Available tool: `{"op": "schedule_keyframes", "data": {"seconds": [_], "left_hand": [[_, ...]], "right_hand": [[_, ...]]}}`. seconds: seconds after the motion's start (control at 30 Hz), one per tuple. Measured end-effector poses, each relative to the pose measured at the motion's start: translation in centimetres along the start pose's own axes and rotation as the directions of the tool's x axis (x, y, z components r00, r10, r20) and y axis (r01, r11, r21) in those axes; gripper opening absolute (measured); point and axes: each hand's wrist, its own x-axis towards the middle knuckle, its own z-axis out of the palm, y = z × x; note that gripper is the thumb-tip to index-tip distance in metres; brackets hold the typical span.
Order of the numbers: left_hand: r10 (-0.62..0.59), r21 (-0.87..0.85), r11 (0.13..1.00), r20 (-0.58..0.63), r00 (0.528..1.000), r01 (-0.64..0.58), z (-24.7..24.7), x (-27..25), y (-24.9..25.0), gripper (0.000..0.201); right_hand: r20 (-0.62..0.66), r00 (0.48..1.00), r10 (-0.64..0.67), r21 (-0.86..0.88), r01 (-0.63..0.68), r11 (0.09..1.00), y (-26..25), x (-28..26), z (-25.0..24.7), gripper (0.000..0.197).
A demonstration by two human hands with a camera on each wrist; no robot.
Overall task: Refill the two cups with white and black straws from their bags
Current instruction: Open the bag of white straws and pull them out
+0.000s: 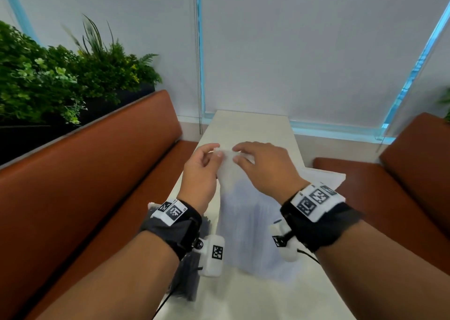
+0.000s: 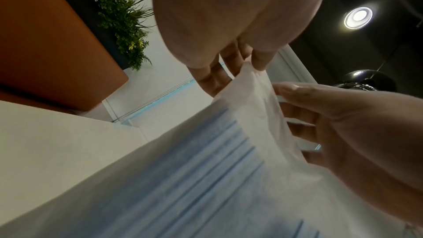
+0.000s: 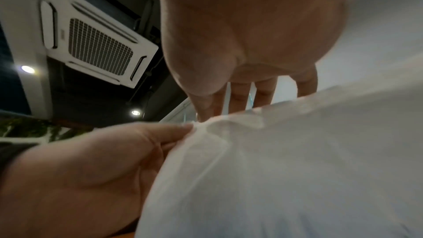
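Note:
A translucent bag of white straws (image 1: 248,222) is held up over the white table (image 1: 255,127). My left hand (image 1: 217,152) pinches the left side of its top edge, and my right hand (image 1: 237,154) pinches the right side close by. In the left wrist view the left hand's thumb and fingers (image 2: 258,61) pinch the bag's thin film (image 2: 251,97), with the right hand (image 2: 332,124) beside it. The right wrist view shows the right fingertips (image 3: 206,113) on the bag (image 3: 274,169). A bag of black straws (image 1: 187,280) lies under my left wrist. No cup is in view.
Orange benches stand on the left (image 1: 85,185) and right (image 1: 414,173) of the narrow table. A planter of green plants (image 1: 60,76) sits behind the left bench. A flat white sheet (image 1: 323,176) lies at the table's right edge. A window blind closes the far end.

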Motion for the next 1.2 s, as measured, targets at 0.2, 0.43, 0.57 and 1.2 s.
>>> {"op": "schedule_keyframes", "data": {"seconds": [0.2, 0.43, 0.57, 1.2], "left_hand": [[-0.009, -0.002, 1.0, -0.04, 0.999, 0.009, -0.8, 0.5, 0.7, 0.015], [-0.018, -0.085, 0.996, -0.004, 1.0, 0.017, -0.9, 0.3, 0.6, 0.013], [-0.013, -0.093, 0.996, 0.03, 0.999, 0.015, -0.5, 0.3, 0.8, 0.013], [0.081, 0.114, 0.989, 0.154, 0.985, -0.099, 0.7, 0.9, 0.4, 0.023]], "right_hand": [[-0.023, 1.0, 0.017, 0.055, -0.016, 0.998, -1.1, 1.5, 0.9, 0.014], [-0.012, 1.0, 0.008, 0.143, -0.007, 0.99, -1.2, 1.7, 1.4, 0.017], [0.023, 0.999, -0.034, 0.196, 0.028, 0.98, -1.5, 2.2, 1.2, 0.018], [-0.058, 0.997, -0.056, 0.095, 0.061, 0.994, 0.7, 1.6, 0.7, 0.017]]}}
